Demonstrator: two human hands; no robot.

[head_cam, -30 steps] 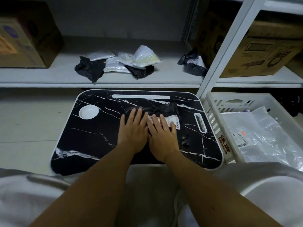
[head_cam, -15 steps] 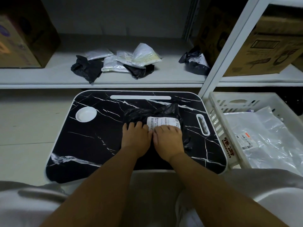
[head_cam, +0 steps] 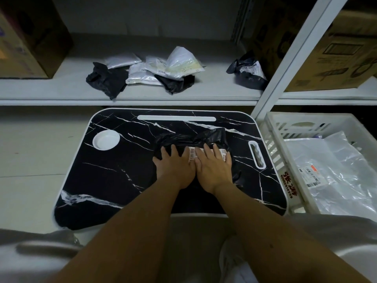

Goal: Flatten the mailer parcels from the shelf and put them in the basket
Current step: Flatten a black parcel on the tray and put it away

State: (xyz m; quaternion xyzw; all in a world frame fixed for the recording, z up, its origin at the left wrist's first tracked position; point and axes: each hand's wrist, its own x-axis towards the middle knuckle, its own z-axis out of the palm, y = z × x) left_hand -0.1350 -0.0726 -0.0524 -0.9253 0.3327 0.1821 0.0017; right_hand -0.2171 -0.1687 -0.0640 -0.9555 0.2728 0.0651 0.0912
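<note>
A black mailer parcel [head_cam: 204, 137] with a white barcode label lies on the black marble-pattern lap table [head_cam: 126, 172]. My left hand [head_cam: 174, 167] and my right hand [head_cam: 214, 168] press flat on it side by side, fingers spread, palms down. Several more mailers, black [head_cam: 106, 79] and white [head_cam: 179, 62], lie crumpled on the white shelf [head_cam: 61, 92] behind the table. Another black mailer [head_cam: 250, 73] sits by the shelf post. The white slatted basket [head_cam: 273, 152] stands to the right and holds clear flattened mailers [head_cam: 330, 172].
Cardboard boxes stand on the shelf at the far left [head_cam: 24, 37] and right [head_cam: 336, 50]. A white shelf post [head_cam: 285, 64] rises between table and basket. The table has a round white cup recess [head_cam: 106, 139] and a handle slot [head_cam: 257, 154].
Both hands slid back toward me over the mailer, then forward again with fingers spread, now covering most of its label.
</note>
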